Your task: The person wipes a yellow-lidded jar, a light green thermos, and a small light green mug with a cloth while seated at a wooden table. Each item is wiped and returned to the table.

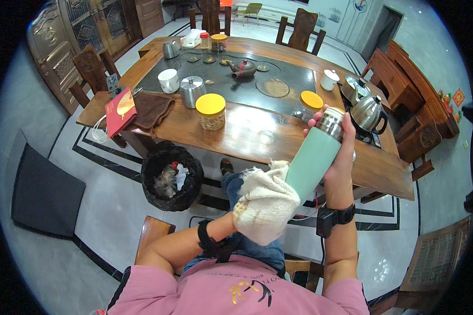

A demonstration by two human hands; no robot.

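Observation:
A mint-green thermos flask (314, 160) with a steel neck and pale lid tilts over the front of the table, its top toward the upper right. My right hand (340, 164) is closed around its upper body, with fingertips showing at the left of the neck. A cream cloth (268, 205) with brownish stains is wrapped about the flask's lower end. My left hand (229, 223) reaches into this cloth and holds it against the flask. The cloth hides the left fingers and the flask's base.
Yellow-lidded jars (212, 112), a steel canister (193, 92), a white mug (168, 81) and a teapot (244, 69) stand on the wooden tea table (247, 139). Steel kettles (367, 113) sit at the right. A brown towel (153, 111) and red bag (120, 113) lie left, above a black-lined bin (150, 191).

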